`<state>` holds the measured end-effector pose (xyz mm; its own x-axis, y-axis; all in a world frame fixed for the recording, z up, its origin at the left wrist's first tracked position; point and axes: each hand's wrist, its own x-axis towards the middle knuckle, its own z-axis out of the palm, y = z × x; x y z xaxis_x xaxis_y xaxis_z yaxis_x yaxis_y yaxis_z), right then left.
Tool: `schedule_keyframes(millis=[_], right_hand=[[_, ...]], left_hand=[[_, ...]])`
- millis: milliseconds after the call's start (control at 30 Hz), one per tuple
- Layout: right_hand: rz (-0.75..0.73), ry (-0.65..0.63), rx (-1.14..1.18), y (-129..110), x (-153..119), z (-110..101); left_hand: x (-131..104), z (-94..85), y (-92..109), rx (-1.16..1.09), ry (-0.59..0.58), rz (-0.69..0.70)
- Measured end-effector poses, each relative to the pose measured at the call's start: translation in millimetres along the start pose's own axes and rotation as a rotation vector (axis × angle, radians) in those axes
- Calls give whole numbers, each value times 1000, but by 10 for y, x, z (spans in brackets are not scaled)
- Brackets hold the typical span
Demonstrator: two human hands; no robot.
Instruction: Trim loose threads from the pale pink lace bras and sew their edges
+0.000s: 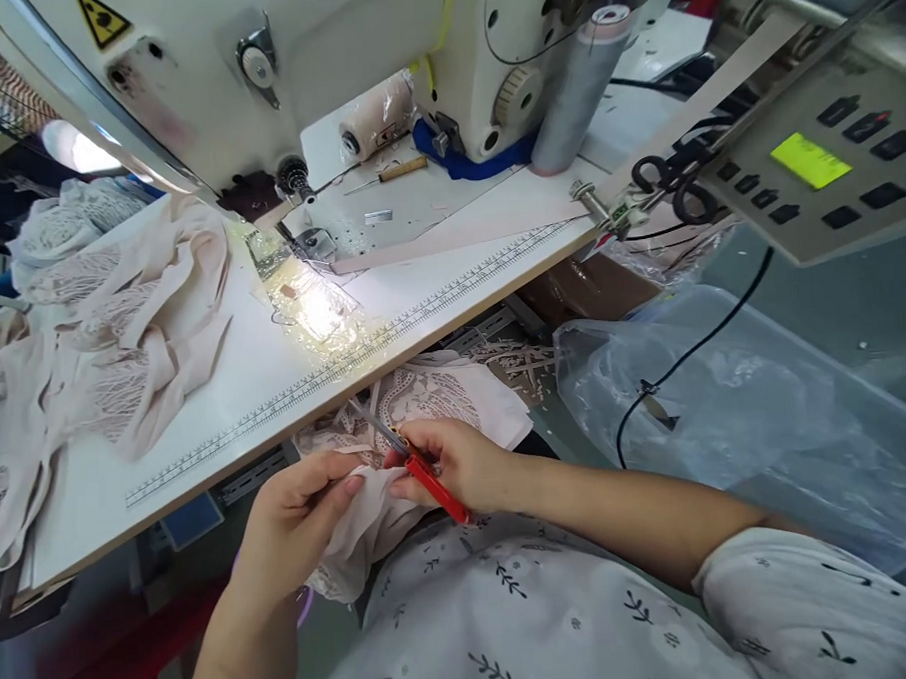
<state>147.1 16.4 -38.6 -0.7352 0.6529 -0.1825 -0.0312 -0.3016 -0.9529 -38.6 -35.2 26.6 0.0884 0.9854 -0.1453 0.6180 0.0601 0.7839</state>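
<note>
My left hand point(307, 516) pinches the edge of a pale pink lace garment point(440, 395) between thumb and fingers. The garment lies over my lap, just below the table's front edge. In my right hand point(465, 464) is a pair of scissors with red handles point(435, 488). Their metal blades point up and left, over the lace. Fingers of the right hand also touch the fabric beside the left hand. Whether the blades are apart cannot be made out.
A sewing machine point(350, 34) stands on the white table point(224, 430), which has a printed ruler along its front. Lace pieces point(137, 323) lie at the left. Pale tape point(448, 235) runs to a metal guide at the right. A control panel point(828, 163) and clear plastic bag point(696, 399) are further right.
</note>
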Motion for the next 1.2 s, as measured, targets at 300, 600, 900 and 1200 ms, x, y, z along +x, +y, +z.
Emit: schedule_keyframes(millis=[300,600,900,1200], right_hand=[[-305,100,-223,-176,9,16],[-250,20,-258,-210,-85,-107],[-31,-168,-311,-864,-116,-478],[21,245,-1461,-1010,421,-1076]], left_hand=[[-172,-34,-11,554,252,715],[-215,52,-2,640,288,885],[21,298,264,-108,329,204],[237,342,-85,-584,276,-100]])
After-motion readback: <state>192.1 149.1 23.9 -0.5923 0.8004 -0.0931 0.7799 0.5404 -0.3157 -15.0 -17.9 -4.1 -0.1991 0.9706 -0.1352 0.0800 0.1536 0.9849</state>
